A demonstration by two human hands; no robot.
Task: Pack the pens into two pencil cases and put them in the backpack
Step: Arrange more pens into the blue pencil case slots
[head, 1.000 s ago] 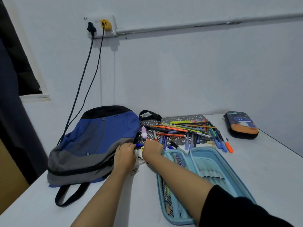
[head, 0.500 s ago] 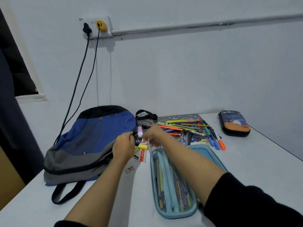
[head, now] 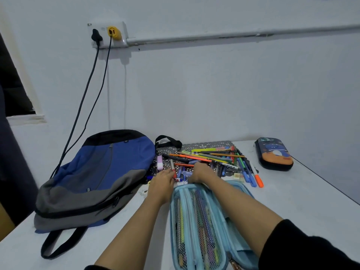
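An open light blue pencil case [head: 196,221] lies in front of me, with pens under its mesh flap. Beyond it, a pile of loose pens [head: 212,156] covers a dark patterned mat [head: 206,146]. My left hand [head: 161,185] reaches to the near left of the pile, its fingertips touching a white pen with a red end [head: 172,167]. My right hand [head: 200,172] is knuckles-up on the near pens, its fingers curled out of sight. A second, dark pencil case [head: 273,154] lies zipped at the far right. The blue and grey backpack [head: 97,172] lies flat on the left.
A pink eraser [head: 159,162] lies on the mat beside the backpack. Two black cables [head: 85,106] hang from a wall socket [head: 107,34] down behind the backpack. The white table [head: 292,195] ends at an edge on the right. Small scraps lie near my left wrist.
Both hands have moved forward from the case's far edge into the near pens. The mesh flap, flipped over half a second ago, now lies over the case. My view has shifted.
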